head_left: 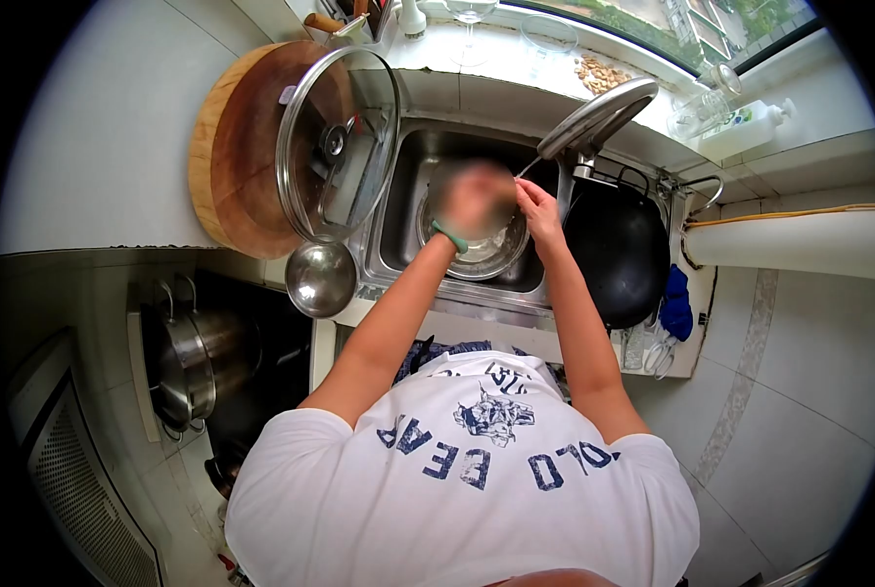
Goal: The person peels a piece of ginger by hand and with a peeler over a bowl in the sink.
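A steel sink (398,220) lies ahead, with a round bowl (482,266) in it that seems to hold water. Over the bowl is my left hand (472,201), blurred, so its fingers and anything in them cannot be made out; a green band circles that wrist. My right hand (538,207) is at the bowl's right rim, thumb and fingers pinched together close to the blurred area. What they pinch is too small to name. The grey faucet (594,117) reaches over the sink from the back right, just above my right hand.
Left of the sink stand a glass lid (296,147), a round wooden board (232,147) and a steel bowl (321,280). A black wok (616,249) is on the right, beside a blue cloth (675,303). Bottles and glassware line the windowsill (437,44). Pots (188,362) stand lower left.
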`<action>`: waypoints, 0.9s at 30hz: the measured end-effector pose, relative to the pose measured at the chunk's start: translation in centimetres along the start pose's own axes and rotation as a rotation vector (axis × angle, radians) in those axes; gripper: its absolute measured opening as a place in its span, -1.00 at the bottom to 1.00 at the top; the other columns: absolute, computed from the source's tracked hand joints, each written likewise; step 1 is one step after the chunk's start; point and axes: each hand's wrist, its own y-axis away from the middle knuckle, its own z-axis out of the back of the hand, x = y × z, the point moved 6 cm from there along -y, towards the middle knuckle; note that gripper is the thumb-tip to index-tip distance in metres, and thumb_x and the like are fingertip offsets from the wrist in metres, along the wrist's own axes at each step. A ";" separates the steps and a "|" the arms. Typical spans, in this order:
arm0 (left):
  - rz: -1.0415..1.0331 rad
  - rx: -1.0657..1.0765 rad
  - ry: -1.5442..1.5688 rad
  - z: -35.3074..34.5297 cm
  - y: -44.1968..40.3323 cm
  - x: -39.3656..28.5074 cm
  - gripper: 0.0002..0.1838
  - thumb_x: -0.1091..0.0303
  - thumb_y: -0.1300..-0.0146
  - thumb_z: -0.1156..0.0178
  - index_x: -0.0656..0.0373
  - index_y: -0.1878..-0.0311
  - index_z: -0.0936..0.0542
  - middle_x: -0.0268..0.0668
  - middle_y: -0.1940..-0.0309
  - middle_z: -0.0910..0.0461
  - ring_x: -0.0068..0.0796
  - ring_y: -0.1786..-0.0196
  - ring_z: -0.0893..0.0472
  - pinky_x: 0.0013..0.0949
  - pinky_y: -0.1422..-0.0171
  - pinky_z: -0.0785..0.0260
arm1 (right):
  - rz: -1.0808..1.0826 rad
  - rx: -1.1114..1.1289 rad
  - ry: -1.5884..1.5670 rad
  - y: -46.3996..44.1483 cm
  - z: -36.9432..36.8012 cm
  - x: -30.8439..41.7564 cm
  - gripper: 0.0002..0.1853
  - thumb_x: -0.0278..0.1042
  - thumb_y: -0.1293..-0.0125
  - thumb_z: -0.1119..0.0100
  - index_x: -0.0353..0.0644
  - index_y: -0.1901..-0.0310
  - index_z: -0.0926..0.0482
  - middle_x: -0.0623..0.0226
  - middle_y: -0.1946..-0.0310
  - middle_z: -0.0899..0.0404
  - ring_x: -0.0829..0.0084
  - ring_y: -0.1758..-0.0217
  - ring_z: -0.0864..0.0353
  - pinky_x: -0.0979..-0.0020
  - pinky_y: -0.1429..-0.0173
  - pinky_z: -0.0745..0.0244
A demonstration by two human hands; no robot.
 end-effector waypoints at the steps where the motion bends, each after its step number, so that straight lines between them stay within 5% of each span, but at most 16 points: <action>1: -0.078 0.019 -0.073 -0.3 0.4 -2.1 -0.84 0.49 -0.12 -0.17 0.22 0.21 -0.51 -0.36 0.31 -0.55 -0.59 0.23 -0.52 -0.48 0.08 -0.40 | 0.140 -0.078 0.003 -0.4 0.6 0.1 -0.77 -0.23 -0.28 -0.07 -0.15 0.13 -0.57 0.54 0.40 -0.50 0.76 0.41 -0.37 0.66 0.34 -0.26; 3: -0.155 0.037 -0.146 -0.7 0.6 -3.3 -0.83 0.48 -0.14 -0.15 0.20 0.17 -0.49 -0.36 0.28 -0.54 -0.59 0.20 -0.51 -0.47 0.07 -0.39 | 0.279 -0.156 0.005 -0.5 1.2 0.4 -0.81 -0.31 -0.23 -0.16 -0.20 0.18 -0.61 0.55 0.42 -0.50 0.77 0.43 -0.36 0.67 0.35 -0.25; 9: 0.039 0.053 0.268 -1.8 0.6 -0.1 -0.83 0.43 -0.18 -0.11 0.16 0.14 -0.48 -0.36 0.25 -0.53 -0.56 0.18 -0.51 -0.44 0.06 -0.40 | 0.056 -0.036 -0.197 0.3 0.0 1.3 -0.86 -0.42 -0.21 -0.14 -0.28 0.25 -0.59 0.49 0.50 -0.54 0.74 0.50 -0.44 0.71 0.43 -0.28; 12: -0.051 0.068 0.080 -1.7 0.3 0.3 -0.84 0.40 -0.19 -0.11 0.15 0.15 -0.49 -0.36 0.25 -0.53 -0.55 0.19 -0.50 -0.45 0.08 -0.40 | -0.019 -0.108 -0.160 0.2 0.0 1.2 -0.89 -0.41 -0.20 -0.15 -0.27 0.33 -0.60 0.51 0.52 -0.53 0.74 0.54 -0.42 0.70 0.46 -0.27; 14: -0.261 0.069 -0.668 -2.4 0.4 -1.6 -0.82 0.31 -0.14 -0.19 0.15 0.23 -0.54 -0.33 0.29 -0.55 -0.52 0.26 -0.52 -0.43 0.17 -0.40 | -0.015 -0.163 -0.068 -0.2 0.4 1.2 -0.86 -0.42 -0.09 -0.25 -0.30 0.36 -0.60 0.49 0.55 -0.53 0.72 0.55 -0.40 0.65 0.49 -0.27; 15: -0.260 0.071 -0.668 -2.3 0.3 -1.4 -0.82 0.31 -0.14 -0.19 0.15 0.23 -0.54 -0.33 0.29 -0.55 -0.52 0.26 -0.52 -0.43 0.17 -0.40 | -0.016 -0.165 -0.068 -0.2 0.6 1.2 -0.86 -0.42 -0.09 -0.25 -0.30 0.36 -0.60 0.49 0.55 -0.53 0.72 0.55 -0.40 0.65 0.49 -0.27; 18: -0.210 0.081 -0.611 -1.2 -0.2 0.9 -0.84 0.31 -0.14 -0.19 0.14 0.25 -0.54 -0.34 0.32 -0.54 -0.52 0.29 -0.51 -0.42 0.20 -0.40 | -0.002 -0.059 -0.096 -0.5 0.2 1.4 -0.86 -0.42 -0.07 -0.25 -0.30 0.36 -0.60 0.47 0.53 -0.54 0.70 0.53 -0.42 0.63 0.45 -0.31; 20: -0.098 0.108 -0.068 0.1 0.2 3.9 -0.83 0.37 -0.24 -0.05 0.16 0.12 -0.50 -0.34 0.21 -0.52 -0.54 0.17 -0.49 -0.45 0.07 -0.39 | 0.021 0.022 -0.150 -0.3 -0.2 1.6 -0.85 -0.41 -0.05 -0.26 -0.30 0.38 -0.59 0.45 0.50 -0.54 0.70 0.49 -0.43 0.63 0.41 -0.32; 27: 0.111 -0.003 0.318 -1.0 0.9 1.4 -0.83 0.33 -0.19 -0.12 0.16 0.19 -0.54 -0.35 0.25 -0.56 -0.56 0.23 -0.51 -0.45 0.15 -0.40 | 0.060 -0.089 -0.041 -0.2 -0.6 2.0 -0.87 -0.38 -0.19 -0.14 -0.22 0.45 -0.54 0.53 0.58 -0.47 0.75 0.59 -0.36 0.69 0.51 -0.22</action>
